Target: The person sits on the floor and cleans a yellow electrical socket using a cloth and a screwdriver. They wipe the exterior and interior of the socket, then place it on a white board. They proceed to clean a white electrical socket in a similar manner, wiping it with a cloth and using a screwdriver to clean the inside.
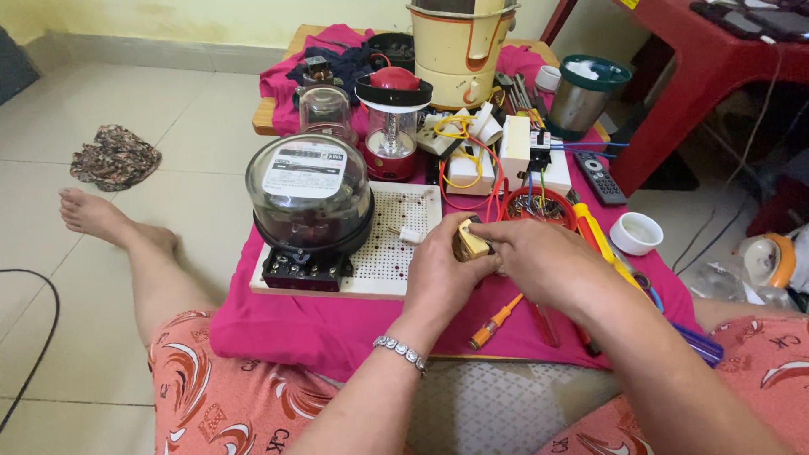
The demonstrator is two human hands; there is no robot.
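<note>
Just right of the frame's centre, both hands meet over a low table (278, 109) draped in a pink cloth (337, 324). The left hand (438, 274), a silver bracelet (403, 352) at its wrist, has its grip curled shut around a small yellowish-brown part (469, 244), which sits in the crook of the fingers. The right hand (539, 257) reaches across from the lower right, and its fingertips pinch closed on the top of the same part; what lies under those fingers I cannot tell.

Touching the left hand's far side is a white perforated board (396, 253). On the board's left half stands a round electricity meter (309, 198) with a clear glass dome and a black base. Near the hands, toward the bottom of the frame, an orange-handled screwdriver (495, 323) lies on the cloth. Just beyond the right hand is a red round dish (539, 205) holding small bits, and a yellow-handled tool (602, 240) lies slanted to its right.

Further up the frame stand a red lantern (393, 122), white electrical boxes (497, 156) tangled with yellow and red wires, and a cream-coloured appliance (462, 46) at the top centre. A black remote (600, 177) and a small white cup (636, 232) rest at the right side. A bare foot (93, 215) stretches out on the tiled floor at the left.
</note>
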